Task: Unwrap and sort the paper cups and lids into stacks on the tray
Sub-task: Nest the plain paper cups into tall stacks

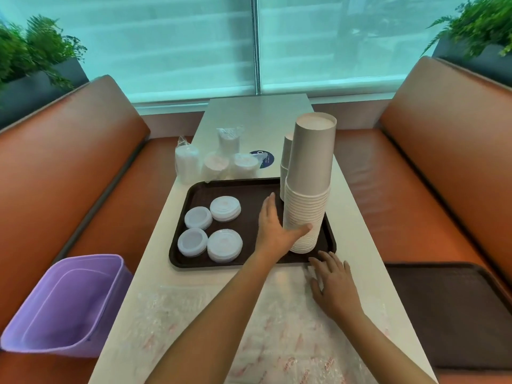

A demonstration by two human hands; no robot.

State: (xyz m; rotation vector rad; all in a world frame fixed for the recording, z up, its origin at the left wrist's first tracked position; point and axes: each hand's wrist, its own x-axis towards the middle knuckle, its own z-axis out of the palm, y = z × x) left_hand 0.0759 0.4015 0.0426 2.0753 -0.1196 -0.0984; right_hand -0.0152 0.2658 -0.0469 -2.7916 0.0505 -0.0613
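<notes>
Sitting at the far left on the orange bench seat (83, 173) is a lilac plastic bin (66, 306), just beside the white table (257, 117). Further along, at the table's left edge beyond the tray, stand plastic-wrapped sleeves of lids and cups (216, 159), some upright and some tilted, with a round blue sticker (265, 159) just beside them. The dark brown tray (249, 189) holds four low stacks of white lids (210, 228) on its left half, set two by two and near one another. The left hand (273, 225) reaches across the tray with fingers straight along the left side of the tall stack of upside-down paper cups (307, 189) and thumb spread across its lower front, steadying it without curling round. That stack stands on the tray's right half, and a shorter stack of cups (285, 159) shows just behind it. Crumpled clear wrapping with red print (277, 342) lies on the near table under both forearms. The right hand (333, 286) rests flat on this wrapping, fingers spread and relaxed, its fingertips (322, 254) at the tray's near rim, gripping nothing. A second dark tray (454, 314) lies on the right bench.
</notes>
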